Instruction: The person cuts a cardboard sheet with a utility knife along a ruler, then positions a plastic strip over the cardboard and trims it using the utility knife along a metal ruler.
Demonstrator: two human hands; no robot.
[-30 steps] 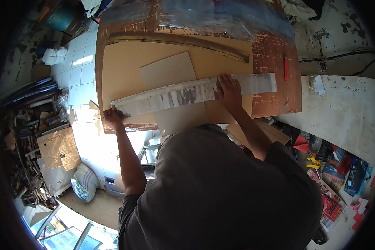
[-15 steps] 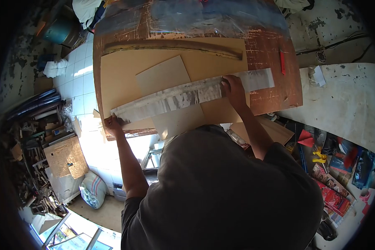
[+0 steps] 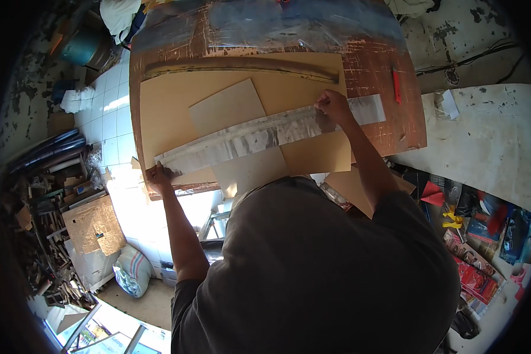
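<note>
A long, shiny grey metal strip [image 3: 236,141], like a wide straightedge, lies slanted across a brown board [image 3: 312,154] and a paler grey sheet [image 3: 227,109]. My left hand [image 3: 157,177] is closed on the strip's left end, thumb near its upper corner. Over the strip's right part, my right hand [image 3: 334,107] is closed, its fingertips pinched by the upper edge. Whether they hold something small cannot be made out. A dark reflection of this hand shows on the metal. Behind lies a long, narrow dark bar [image 3: 242,65] along the board's far edge.
The scratched brown table [image 3: 371,76] carries a red cutter [image 3: 396,88] on the right and clear plastic sheeting [image 3: 248,23] at the back. To the right are a pale panel [image 3: 489,130] and assorted packets. Scrap wood [image 3: 53,236] and a stuffed sack [image 3: 133,270] stand left.
My right hand has shifted slightly right and up, its fingers now drawn into a pinch near the strip's upper edge. My left hand stays at the left end. The view has shifted slightly.
</note>
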